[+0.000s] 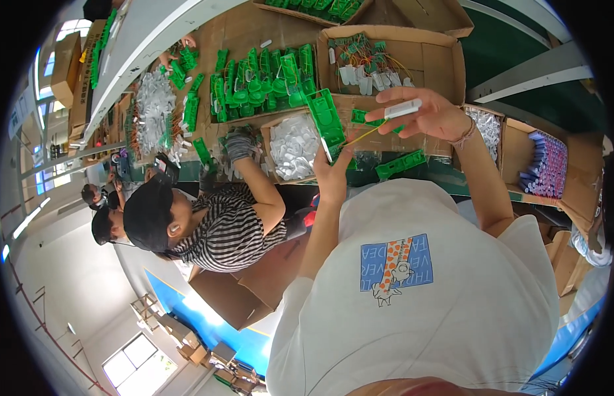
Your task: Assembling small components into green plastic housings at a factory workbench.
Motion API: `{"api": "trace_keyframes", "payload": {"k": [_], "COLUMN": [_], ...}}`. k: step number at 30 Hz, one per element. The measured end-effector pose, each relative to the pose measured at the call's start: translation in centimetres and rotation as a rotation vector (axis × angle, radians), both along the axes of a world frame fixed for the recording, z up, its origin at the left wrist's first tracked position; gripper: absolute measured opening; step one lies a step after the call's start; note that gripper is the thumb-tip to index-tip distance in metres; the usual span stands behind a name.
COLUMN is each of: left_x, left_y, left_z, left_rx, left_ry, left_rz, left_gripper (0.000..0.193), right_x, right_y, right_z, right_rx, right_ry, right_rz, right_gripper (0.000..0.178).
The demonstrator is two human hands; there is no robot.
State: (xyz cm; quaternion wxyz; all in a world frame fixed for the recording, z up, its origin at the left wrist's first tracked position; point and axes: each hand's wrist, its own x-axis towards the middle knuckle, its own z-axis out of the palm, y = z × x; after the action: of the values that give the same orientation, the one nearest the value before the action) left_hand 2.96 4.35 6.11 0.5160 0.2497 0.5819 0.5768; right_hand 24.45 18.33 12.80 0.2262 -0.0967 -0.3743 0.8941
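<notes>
My left hand (pixel 332 168) is closed on the lower end of a long green plastic housing (pixel 325 115), which tilts up and away from me. A pale, narrow piece shows beside the thumb. To the right, my right hand (pixel 435 119) holds a small white rectangular part (pixel 403 108) among its fingers, some of which are stretched out. A thin yellow wire (pixel 366 136) runs between that part and the housing. Beneath the hands, another green housing (pixel 400 164) lies on the table, and a further green piece is partly hidden by my right fingers.
Beyond my hands, a cardboard box (pixel 439 66) holds white parts with coloured wires. Green housings (pixel 261 79) stand in rows left of it. White pieces (pixel 294 146) fill a nearer box; purple cylinders (pixel 544 165) lie at right. A co-worker's gloved hand (pixel 240 144) is close on my left.
</notes>
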Motion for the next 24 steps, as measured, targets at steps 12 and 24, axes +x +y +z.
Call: {"api": "trace_keyframes", "payload": {"k": [12,24], "left_x": [-0.1,0.7], "left_y": [-0.7,-1.5], "left_z": [-0.5,0.9], "left_rx": [0.034,0.013], "left_ry": [0.316,0.147], "left_rz": [-0.053,-0.168], "left_gripper": [0.021,0.021], "right_x": [-6.9,-9.6], "right_y": [-1.6,-2.6], "right_z": [-3.7,-2.3], "right_rx": [0.358,1.378], "right_ry": [-0.513,-0.943], "right_rz": [-0.572,-0.605], "right_gripper": [0.022,0.039]}}
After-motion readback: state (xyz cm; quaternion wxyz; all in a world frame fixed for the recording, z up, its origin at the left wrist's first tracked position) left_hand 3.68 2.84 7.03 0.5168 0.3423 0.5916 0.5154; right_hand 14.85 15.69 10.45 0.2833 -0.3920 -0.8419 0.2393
